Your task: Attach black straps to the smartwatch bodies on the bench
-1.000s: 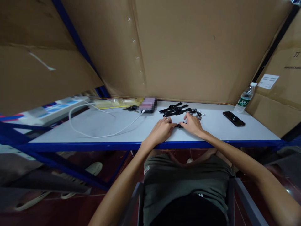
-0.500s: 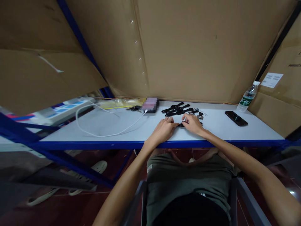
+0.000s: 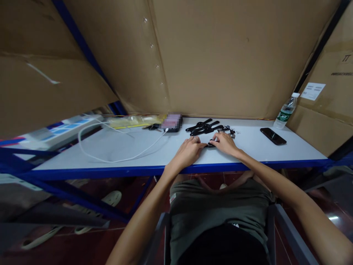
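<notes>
My left hand [image 3: 190,150], with a ring on one finger, pinches the left end of a small black piece [image 3: 210,145] at the table's front. My right hand [image 3: 224,142] has its thumb and fingers closed on the same piece from the right. The fingers cover much of it, and its exact kind is unclear. Just beyond my hands lie several long black pieces [image 3: 205,127] with wider round middles, like wristwatches laid flat. Small metallic and dark parts [image 3: 228,129] are scattered beyond my right hand.
A phone [image 3: 273,136] and a water bottle [image 3: 286,112] are at the right. A white cable [image 3: 124,159] loops from a blurred-out device [image 3: 172,122] across the white table [image 3: 154,141]. Yellow plastic packaging [image 3: 132,120] and keys [image 3: 152,127] lie at the back left. Cardboard walls [image 3: 220,66] enclose the table.
The camera view has shifted slightly to the right. Both hands stay on the small black piece, with only slight movement of the fingers.
</notes>
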Demonstrator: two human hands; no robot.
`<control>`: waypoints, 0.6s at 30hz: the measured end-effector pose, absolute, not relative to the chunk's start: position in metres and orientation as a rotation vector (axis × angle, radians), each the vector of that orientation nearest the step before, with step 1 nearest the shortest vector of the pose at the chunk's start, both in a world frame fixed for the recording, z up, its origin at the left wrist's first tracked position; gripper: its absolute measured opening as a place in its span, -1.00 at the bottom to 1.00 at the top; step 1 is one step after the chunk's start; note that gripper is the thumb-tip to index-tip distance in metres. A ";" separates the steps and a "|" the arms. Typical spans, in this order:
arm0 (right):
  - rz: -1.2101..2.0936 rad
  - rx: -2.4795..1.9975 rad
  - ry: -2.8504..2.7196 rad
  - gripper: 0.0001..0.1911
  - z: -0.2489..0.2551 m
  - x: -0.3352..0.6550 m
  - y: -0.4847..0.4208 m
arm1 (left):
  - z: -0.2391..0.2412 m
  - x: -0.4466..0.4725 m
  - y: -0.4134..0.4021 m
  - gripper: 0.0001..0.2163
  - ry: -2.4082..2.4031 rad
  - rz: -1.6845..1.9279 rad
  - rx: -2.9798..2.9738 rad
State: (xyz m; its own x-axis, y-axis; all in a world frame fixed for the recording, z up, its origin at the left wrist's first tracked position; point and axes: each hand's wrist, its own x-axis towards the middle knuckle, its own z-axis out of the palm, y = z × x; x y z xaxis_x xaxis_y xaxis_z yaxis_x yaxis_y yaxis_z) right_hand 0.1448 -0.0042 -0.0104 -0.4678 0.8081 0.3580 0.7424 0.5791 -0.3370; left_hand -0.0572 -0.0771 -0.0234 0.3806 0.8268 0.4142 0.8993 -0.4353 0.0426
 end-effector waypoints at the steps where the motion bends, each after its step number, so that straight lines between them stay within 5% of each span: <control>1: 0.174 -1.241 -2.347 -0.79 -0.011 0.146 -0.002 | -0.024 -0.057 -0.077 -0.62 -1.547 -0.572 -2.446; 18: 0.091 -1.421 -2.407 -0.67 0.000 0.150 0.017 | -0.020 -0.054 -0.080 -0.65 -1.601 -0.525 -2.435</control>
State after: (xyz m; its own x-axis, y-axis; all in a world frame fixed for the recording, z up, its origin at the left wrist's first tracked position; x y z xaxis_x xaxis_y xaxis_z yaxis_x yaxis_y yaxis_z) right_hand 0.1501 0.0171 -0.0002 -0.4400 0.8597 0.2593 0.8377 0.4970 -0.2264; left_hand -0.0542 -0.0802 -0.0198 0.3578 0.8500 0.3867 0.9138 -0.4039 0.0424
